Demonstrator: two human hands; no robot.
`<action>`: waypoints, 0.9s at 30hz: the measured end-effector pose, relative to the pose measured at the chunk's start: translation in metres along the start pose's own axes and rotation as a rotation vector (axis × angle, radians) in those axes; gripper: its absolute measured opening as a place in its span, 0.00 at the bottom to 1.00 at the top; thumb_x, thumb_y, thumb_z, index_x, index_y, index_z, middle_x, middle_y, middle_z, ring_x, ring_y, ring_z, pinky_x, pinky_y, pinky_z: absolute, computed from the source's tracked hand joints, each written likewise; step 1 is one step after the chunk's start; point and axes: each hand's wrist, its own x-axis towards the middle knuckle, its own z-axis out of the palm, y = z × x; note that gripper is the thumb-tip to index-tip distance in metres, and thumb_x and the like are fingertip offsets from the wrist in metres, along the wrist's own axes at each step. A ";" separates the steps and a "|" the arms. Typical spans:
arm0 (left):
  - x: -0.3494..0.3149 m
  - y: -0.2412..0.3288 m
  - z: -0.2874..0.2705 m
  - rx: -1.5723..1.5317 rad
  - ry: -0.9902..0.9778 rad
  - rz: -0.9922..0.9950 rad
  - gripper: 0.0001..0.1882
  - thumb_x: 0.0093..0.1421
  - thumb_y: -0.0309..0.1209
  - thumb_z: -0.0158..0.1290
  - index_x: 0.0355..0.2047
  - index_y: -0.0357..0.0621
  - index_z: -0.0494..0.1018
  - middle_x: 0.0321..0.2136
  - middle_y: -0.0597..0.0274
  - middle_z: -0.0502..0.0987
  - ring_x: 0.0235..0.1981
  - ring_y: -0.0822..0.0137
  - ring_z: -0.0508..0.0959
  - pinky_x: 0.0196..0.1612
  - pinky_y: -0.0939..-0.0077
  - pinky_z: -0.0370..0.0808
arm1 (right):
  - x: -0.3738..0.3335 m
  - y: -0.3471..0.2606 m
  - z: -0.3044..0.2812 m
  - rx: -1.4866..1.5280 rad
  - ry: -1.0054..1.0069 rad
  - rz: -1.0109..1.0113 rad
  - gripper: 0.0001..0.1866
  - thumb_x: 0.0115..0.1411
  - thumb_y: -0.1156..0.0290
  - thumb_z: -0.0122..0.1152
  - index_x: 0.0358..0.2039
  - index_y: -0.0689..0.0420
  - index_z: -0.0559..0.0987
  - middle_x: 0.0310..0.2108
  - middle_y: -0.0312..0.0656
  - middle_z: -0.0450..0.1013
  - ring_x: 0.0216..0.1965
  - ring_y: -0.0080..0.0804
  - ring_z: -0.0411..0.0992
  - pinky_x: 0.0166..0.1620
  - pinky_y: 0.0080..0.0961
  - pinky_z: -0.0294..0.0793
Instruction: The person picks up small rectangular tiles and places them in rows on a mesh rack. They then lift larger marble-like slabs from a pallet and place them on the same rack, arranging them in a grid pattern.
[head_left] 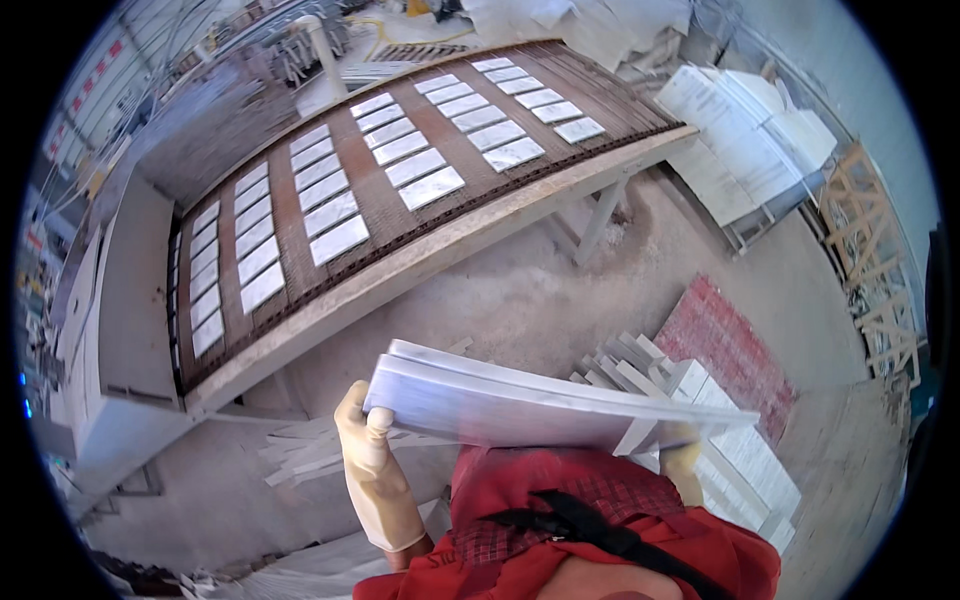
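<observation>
Head view, and here are the pale slabs [500,405], at least two lying face to face, held up right in front of the red clothing [560,490], long axis running left to right across the body and dipping toward the right in the picture! Left hand [372,450], gloved, has the left end pinched, thumb on the broad face nearest the wearer, fingers wrapped round the end edge. Over on the other side, the right hand [682,468] shows only as a blurred glove below the right part of the slabs; its fingers are hidden, so no telling how firmly it grips. Now the key relation: the slatted bed [610,85], with its columns of pale tiles [432,190], lies ahead and to the left, its near rail [450,245] climbing rightward, so the slabs' long axis crosses that line rather than matching it. Left hand is the nearer one to that rail, while the right sits beside the stacked pale strips [745,480]
</observation>
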 end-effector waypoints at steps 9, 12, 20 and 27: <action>0.128 -0.025 0.052 0.073 -0.062 -0.084 0.53 0.48 0.71 0.70 0.53 0.30 0.78 0.45 0.61 0.82 0.48 0.66 0.79 0.55 0.66 0.73 | 0.060 0.023 0.068 0.100 0.083 -0.057 0.21 0.70 0.60 0.49 0.53 0.60 0.81 0.53 0.51 0.79 0.55 0.50 0.77 0.62 0.52 0.74; 0.176 -0.030 0.088 0.077 -0.113 -0.115 0.53 0.48 0.71 0.70 0.54 0.29 0.78 0.46 0.60 0.82 0.49 0.66 0.78 0.57 0.64 0.72 | 0.082 0.026 0.083 0.128 0.093 -0.089 0.21 0.70 0.60 0.49 0.53 0.60 0.81 0.54 0.51 0.79 0.55 0.51 0.77 0.63 0.52 0.74; 0.329 -0.039 0.250 -0.018 -0.381 -0.145 0.45 0.46 0.69 0.72 0.44 0.37 0.81 0.37 0.66 0.79 0.42 0.70 0.75 0.50 0.68 0.70 | 0.168 0.020 0.067 -0.810 0.221 -0.487 0.24 0.72 0.60 0.47 0.60 0.60 0.78 0.60 0.51 0.77 0.61 0.52 0.73 0.67 0.52 0.70; 0.427 -0.035 0.400 -0.053 -0.602 -0.218 0.39 0.47 0.66 0.74 0.37 0.40 0.78 0.32 0.70 0.76 0.34 0.74 0.73 0.39 0.74 0.70 | 0.171 0.000 0.142 0.260 0.375 -0.306 0.24 0.72 0.57 0.51 0.62 0.57 0.78 0.62 0.45 0.75 0.60 0.47 0.73 0.64 0.50 0.72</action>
